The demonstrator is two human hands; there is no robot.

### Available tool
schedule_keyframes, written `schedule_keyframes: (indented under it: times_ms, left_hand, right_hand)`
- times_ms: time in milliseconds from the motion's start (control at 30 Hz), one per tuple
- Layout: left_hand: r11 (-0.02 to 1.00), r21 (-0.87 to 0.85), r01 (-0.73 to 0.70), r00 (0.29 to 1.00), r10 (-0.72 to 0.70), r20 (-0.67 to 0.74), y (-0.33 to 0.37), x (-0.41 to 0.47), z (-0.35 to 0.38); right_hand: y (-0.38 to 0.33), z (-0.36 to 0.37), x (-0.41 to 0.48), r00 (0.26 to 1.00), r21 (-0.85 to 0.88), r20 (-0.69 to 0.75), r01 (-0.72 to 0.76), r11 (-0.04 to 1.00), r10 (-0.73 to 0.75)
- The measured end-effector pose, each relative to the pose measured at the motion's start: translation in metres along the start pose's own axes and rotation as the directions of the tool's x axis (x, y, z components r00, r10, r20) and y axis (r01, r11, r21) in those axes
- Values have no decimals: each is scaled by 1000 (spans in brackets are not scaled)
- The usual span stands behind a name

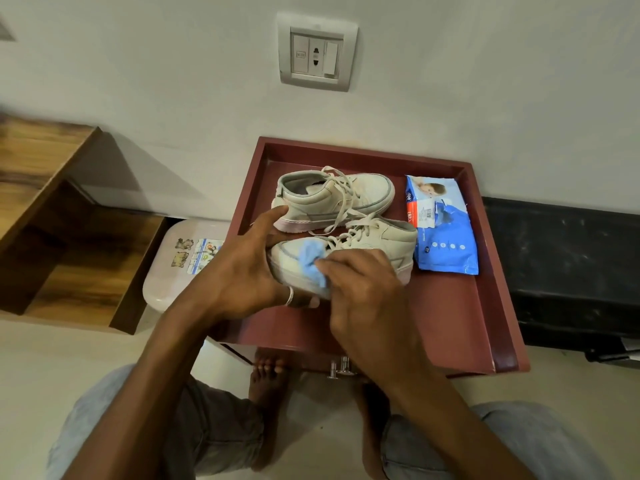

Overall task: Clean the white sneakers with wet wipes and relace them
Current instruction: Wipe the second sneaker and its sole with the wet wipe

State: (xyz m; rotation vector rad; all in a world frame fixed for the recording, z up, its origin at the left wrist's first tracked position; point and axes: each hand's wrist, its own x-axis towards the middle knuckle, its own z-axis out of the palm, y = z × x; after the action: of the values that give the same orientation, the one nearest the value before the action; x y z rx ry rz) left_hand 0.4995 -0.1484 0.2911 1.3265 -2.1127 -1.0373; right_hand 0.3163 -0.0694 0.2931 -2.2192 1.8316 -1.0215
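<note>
While the near sneaker (pixel 360 244) lies across the middle of the red bench (pixel 485 306), toe at nine o'clock and heel at three, a crumpled blue wipe (pixel 310 259) is pressed to its side panel just behind the toe; the right hand (pixel 363 292) comes in from five o'clock, its fingers (pixel 341 263) drawn close together and pinching the wipe against the shoe; the left hand (pixel 249 271) grips the toe end, fingers curled under the sole, a silver ring (pixel 290 295) on one of them, thumb raised toward twelve o'clock near the heel of the far sneaker (pixel 332 195), though whether it touches cannot be told; that second shoe stands just behind the first, at twelve o'clock of it, heel at nine and toe at three, and both shoes are laced, the laces loose and trailing between them; at three o'clock of the pair a blue wipes pack (pixel 441 226) lies flat inside the bench's raised rim; beyond the bench, at nine o'clock, sit a white lid with stickers (pixel 180 258) and a wooden shelf (pixel 69 237); at twelve o'clock a wall socket (pixel 317 51); at six o'clock, bare feet (pixel 268 375) on the floor.
</note>
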Motion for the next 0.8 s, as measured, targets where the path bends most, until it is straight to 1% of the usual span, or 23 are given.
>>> schedule_keyframes:
  times_ms: [100, 167, 267, 367, 400, 433, 500, 567, 600, 633, 700, 767, 800]
  left_hand:
    - [998, 15, 55, 998, -55, -10, 3, -1, -1]
    - [998, 38, 52, 998, -51, -24, 5, -1, 1]
    - [998, 57, 25, 1000, -24, -17, 6, 0, 1]
    - [997, 68, -20, 999, 22, -32, 6, -1, 1]
    - [998, 62, -25, 999, 27, -32, 6, -1, 1]
    - [999, 50, -16, 1000, 17, -26, 7, 0, 0]
    - [997, 68, 20, 999, -18, -27, 9, 0, -2]
    - [994, 102, 34, 999, -30, -37, 10, 2, -1]
    - [994, 105, 34, 999, -31, -35, 10, 3, -1]
    - [994, 104, 40, 999, -37, -34, 11, 3, -1]
    - [995, 87, 38, 999, -36, -30, 9, 2, -1]
    - [996, 92, 15, 998, -10, -55, 4, 1, 1]
    - [995, 97, 6, 997, 1, -71, 3, 1, 1]
  right_hand:
    - [25, -10, 3, 992, -54, -9, -123, 991, 123]
    - [25, -10, 5, 989, -54, -28, -148, 988, 147]
    - [1, -4, 5, 998, 5, -33, -60, 998, 60]
    - [-17, -1, 2, 996, 10, 49, 71, 997, -71]
    - [-13, -3, 3, 994, -7, 63, 86, 996, -85]
    - [-5, -5, 4, 996, -27, 60, 72, 997, -70]
    - [18, -10, 5, 1000, -62, 13, -23, 998, 24]
    - [32, -12, 6, 992, -58, -45, -122, 991, 119]
    - [30, -11, 5, 989, -50, -64, -139, 989, 135]
    - [21, -8, 5, 990, -45, -75, -123, 991, 120]
    - [-4, 1, 3, 998, -18, -65, -18, 1000, 17]
    - [-21, 7, 3, 996, 15, 3, 87, 996, -87]
    - [-20, 6, 4, 993, 19, 32, 112, 994, -112]
